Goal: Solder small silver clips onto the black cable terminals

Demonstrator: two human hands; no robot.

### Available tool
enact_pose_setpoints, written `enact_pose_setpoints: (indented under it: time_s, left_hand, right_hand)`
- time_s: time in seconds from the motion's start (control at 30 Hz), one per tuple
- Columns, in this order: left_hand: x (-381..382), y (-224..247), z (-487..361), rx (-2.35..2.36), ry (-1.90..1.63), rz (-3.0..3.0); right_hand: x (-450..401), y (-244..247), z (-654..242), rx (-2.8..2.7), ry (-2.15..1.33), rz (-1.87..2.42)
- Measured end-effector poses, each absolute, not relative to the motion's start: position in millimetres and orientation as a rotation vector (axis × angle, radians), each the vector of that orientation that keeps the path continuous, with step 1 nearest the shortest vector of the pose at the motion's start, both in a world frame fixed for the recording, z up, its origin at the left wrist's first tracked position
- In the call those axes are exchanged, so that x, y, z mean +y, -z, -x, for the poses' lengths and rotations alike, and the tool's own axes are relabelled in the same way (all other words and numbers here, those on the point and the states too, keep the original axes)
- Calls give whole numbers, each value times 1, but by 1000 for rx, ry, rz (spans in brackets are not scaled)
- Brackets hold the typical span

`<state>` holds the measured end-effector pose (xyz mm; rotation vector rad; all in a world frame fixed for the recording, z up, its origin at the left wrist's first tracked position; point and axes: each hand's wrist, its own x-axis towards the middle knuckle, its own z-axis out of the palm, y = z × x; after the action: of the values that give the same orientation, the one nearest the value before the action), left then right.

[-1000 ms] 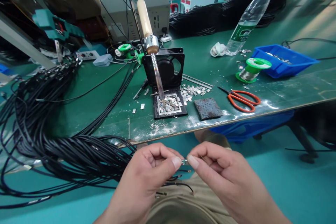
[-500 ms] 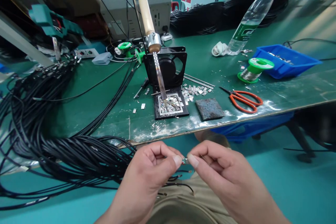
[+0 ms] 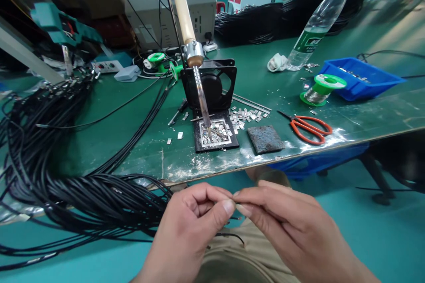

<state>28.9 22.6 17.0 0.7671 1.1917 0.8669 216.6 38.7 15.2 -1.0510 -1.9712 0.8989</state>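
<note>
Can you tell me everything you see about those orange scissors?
The orange-handled scissors have two big loops, probably plastic-coated, and thin dark blades that look like metal and seem closed. They lie flat on the green tabletop near its front edge, tips pointing left and slightly away, to the right of a rough grey-blue square pad. Only the tabletop touches them.

Green table [image 3: 361,112], black cables [image 3: 109,196]
Right of the black fan [image 3: 215,86]: orange-handled scissors [image 3: 294,119], mottled blue-grey pad [image 3: 265,139], blue tray [image 3: 368,91], green-and-silver spool [image 3: 317,94].
</note>
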Motion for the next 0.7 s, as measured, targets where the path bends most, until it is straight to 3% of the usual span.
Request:
enact_pose_setpoints:
  time_s: [0.43, 0.7]
  left_hand:
    - [17, -17, -30, 1244, -816, -907]
    - [17, -16, -25, 1259, -801, -846]
  right_hand:
    - [32, -2, -214, -2063, -822, 1140]
    - [31, -3, -213, -1465, -1212, 1301]
